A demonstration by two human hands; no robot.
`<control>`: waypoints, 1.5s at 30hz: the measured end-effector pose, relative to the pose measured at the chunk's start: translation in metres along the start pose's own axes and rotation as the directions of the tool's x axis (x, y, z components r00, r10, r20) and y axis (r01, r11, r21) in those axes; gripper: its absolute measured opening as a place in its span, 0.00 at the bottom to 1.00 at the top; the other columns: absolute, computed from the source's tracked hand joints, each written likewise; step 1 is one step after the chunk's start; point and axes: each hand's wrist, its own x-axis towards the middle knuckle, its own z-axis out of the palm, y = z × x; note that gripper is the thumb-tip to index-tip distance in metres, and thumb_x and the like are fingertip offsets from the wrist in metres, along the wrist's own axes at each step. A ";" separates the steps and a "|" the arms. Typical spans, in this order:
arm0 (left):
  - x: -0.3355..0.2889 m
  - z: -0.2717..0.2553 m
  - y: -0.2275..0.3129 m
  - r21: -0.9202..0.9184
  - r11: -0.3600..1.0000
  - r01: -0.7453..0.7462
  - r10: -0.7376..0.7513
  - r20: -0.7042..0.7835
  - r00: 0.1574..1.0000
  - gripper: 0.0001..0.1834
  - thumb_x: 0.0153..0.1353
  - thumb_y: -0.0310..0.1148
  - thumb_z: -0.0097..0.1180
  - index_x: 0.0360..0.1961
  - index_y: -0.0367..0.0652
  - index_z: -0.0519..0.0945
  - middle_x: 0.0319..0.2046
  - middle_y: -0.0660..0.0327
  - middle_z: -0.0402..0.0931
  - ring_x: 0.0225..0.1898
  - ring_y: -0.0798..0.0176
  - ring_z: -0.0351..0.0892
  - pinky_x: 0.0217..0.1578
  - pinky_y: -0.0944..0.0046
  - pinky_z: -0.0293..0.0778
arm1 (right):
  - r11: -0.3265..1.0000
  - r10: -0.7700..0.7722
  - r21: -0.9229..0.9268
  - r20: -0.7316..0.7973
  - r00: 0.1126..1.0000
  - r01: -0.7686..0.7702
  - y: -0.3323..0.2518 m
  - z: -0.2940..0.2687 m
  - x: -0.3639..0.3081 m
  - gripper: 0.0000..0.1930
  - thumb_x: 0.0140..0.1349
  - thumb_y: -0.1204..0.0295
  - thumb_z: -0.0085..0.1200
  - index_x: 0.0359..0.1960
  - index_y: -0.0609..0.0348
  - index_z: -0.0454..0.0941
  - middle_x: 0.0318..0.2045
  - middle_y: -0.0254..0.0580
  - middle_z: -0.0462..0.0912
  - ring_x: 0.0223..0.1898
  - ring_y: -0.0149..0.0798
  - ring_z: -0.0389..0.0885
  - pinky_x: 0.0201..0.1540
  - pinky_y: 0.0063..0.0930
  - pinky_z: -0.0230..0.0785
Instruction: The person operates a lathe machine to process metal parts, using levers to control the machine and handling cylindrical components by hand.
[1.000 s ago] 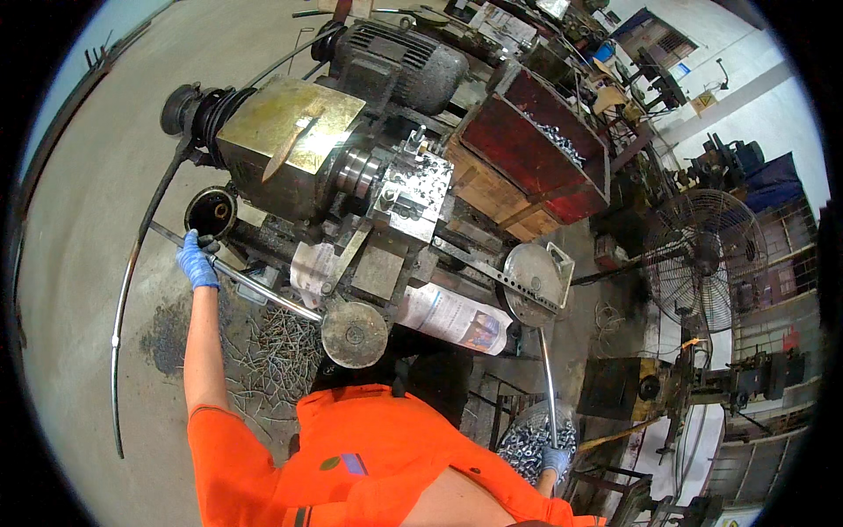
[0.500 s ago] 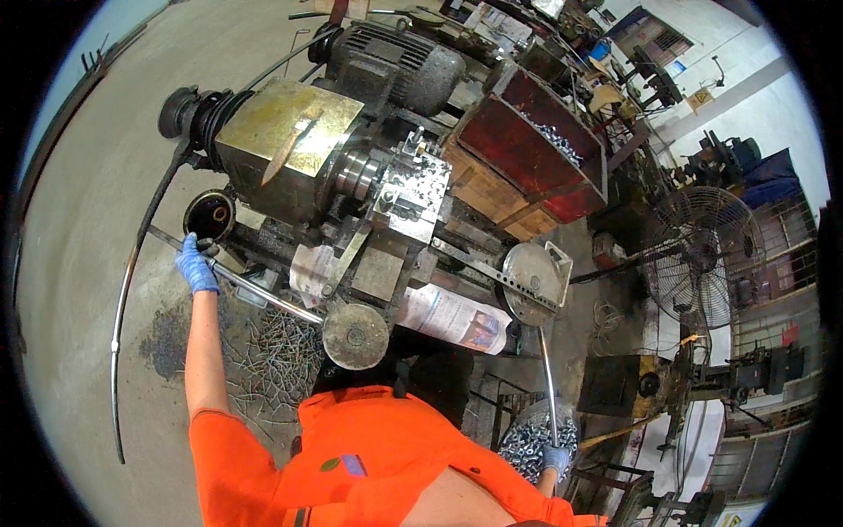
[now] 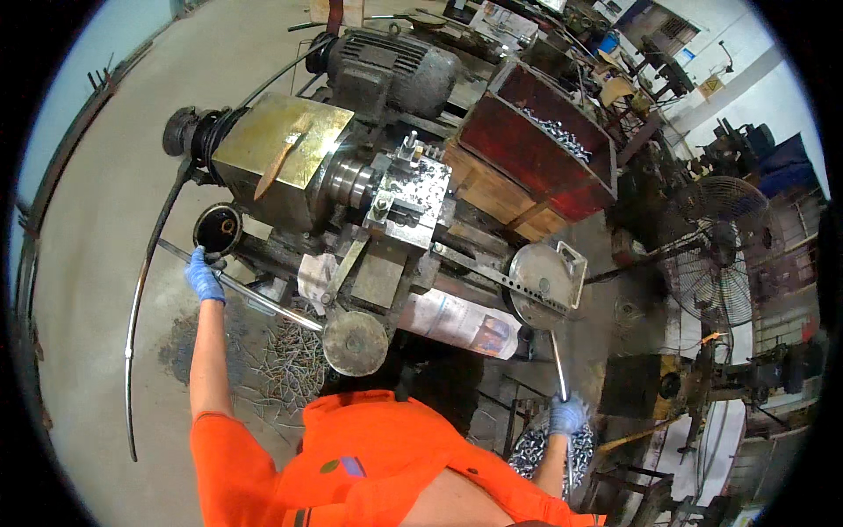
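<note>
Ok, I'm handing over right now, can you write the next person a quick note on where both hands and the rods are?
Left hand, blue-gloved, grips the long metal rod that runs along the front of the lathe, close to the round black opening.
Right hand, also gloved, holds the thin lever rod below the round disc.
Done: both hands are on their rods.
Left: nothing shows how far the rod is fed; swarf lies on the floor below.
</note>
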 end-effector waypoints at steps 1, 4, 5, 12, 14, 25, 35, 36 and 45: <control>-0.002 0.005 0.003 -0.004 1.000 -0.009 0.009 -0.012 1.000 0.10 0.54 0.31 0.52 0.26 0.33 0.73 0.17 0.53 0.74 0.11 0.60 0.72 0.12 0.64 0.72 | 1.000 0.002 0.013 -0.019 1.000 -0.002 0.003 0.009 0.011 0.27 0.44 0.49 0.53 0.46 0.50 0.75 0.42 0.48 0.77 0.48 0.52 0.71 0.54 0.48 0.55; -0.004 0.005 0.006 0.031 0.999 0.020 -0.019 -0.031 0.999 0.10 0.54 0.32 0.51 0.25 0.33 0.73 0.16 0.53 0.74 0.11 0.60 0.72 0.11 0.64 0.72 | 1.000 -0.011 0.014 -0.011 1.000 0.011 0.023 0.021 0.055 0.28 0.43 0.52 0.55 0.47 0.49 0.73 0.44 0.47 0.75 0.51 0.51 0.68 0.60 0.50 0.47; -0.003 0.004 0.006 0.033 0.999 0.028 -0.027 -0.039 0.999 0.10 0.54 0.32 0.51 0.25 0.33 0.72 0.16 0.53 0.74 0.11 0.60 0.72 0.11 0.64 0.71 | 1.000 -0.026 0.005 0.028 0.999 0.026 0.021 0.010 0.071 0.28 0.43 0.53 0.54 0.48 0.49 0.73 0.45 0.46 0.75 0.51 0.52 0.68 0.60 0.50 0.47; -0.005 0.000 -0.004 -0.033 0.997 0.067 -0.066 0.029 0.997 0.10 0.55 0.32 0.50 0.27 0.34 0.72 0.15 0.52 0.73 0.10 0.60 0.70 0.09 0.65 0.69 | 0.994 0.083 -0.070 0.051 0.995 -0.079 -0.024 -0.014 0.207 0.24 0.55 0.56 0.49 0.53 0.48 0.68 0.54 0.47 0.67 0.60 0.50 0.57 0.59 0.53 0.46; -0.008 0.002 -0.003 -0.025 0.995 0.099 -0.099 0.010 0.995 0.10 0.55 0.33 0.50 0.29 0.34 0.72 0.14 0.52 0.73 0.09 0.60 0.71 0.10 0.65 0.69 | 0.990 0.099 -0.107 0.085 0.991 -0.090 -0.050 -0.026 0.232 0.29 0.53 0.56 0.50 0.58 0.48 0.62 0.58 0.46 0.62 0.63 0.50 0.52 0.61 0.51 0.44; 0.040 -0.069 -0.031 0.049 0.996 0.081 -0.084 0.058 0.995 0.20 0.60 0.50 0.43 0.35 0.46 0.77 0.27 0.62 0.77 0.27 0.66 0.77 0.28 0.62 0.73 | 0.956 -0.133 0.208 -0.317 0.939 0.206 -0.068 0.003 0.154 0.36 0.47 0.49 0.54 0.54 0.61 0.65 0.56 0.50 0.65 0.60 0.50 0.57 0.61 0.42 0.49; -0.004 -0.034 -0.077 0.443 -0.263 -0.857 -0.238 0.831 0.502 0.24 0.53 0.56 0.46 0.26 0.43 0.77 0.28 0.50 0.77 0.31 0.46 0.76 0.33 0.49 0.69 | 0.839 -0.143 0.516 -0.101 0.985 0.175 -0.063 0.027 0.042 0.21 0.45 0.56 0.59 0.32 0.61 0.80 0.34 0.52 0.80 0.38 0.48 0.78 0.45 0.33 0.68; -0.005 -0.036 -0.078 0.505 -0.287 -0.814 -0.253 0.780 0.573 0.25 0.53 0.57 0.45 0.26 0.43 0.77 0.29 0.50 0.77 0.32 0.45 0.75 0.33 0.49 0.69 | 0.820 -0.154 0.544 -0.089 0.984 0.178 -0.066 0.025 0.037 0.19 0.45 0.57 0.59 0.32 0.61 0.80 0.32 0.50 0.80 0.37 0.47 0.78 0.43 0.33 0.69; -0.014 -0.059 -0.100 0.518 -0.275 -0.810 -0.279 0.763 0.583 0.25 0.55 0.56 0.40 0.32 0.47 0.80 0.31 0.54 0.78 0.33 0.48 0.77 0.33 0.52 0.71 | 0.761 -0.210 0.570 -0.236 0.949 0.310 -0.068 -0.014 0.036 0.14 0.45 0.63 0.62 0.28 0.63 0.80 0.27 0.49 0.81 0.31 0.45 0.80 0.38 0.31 0.70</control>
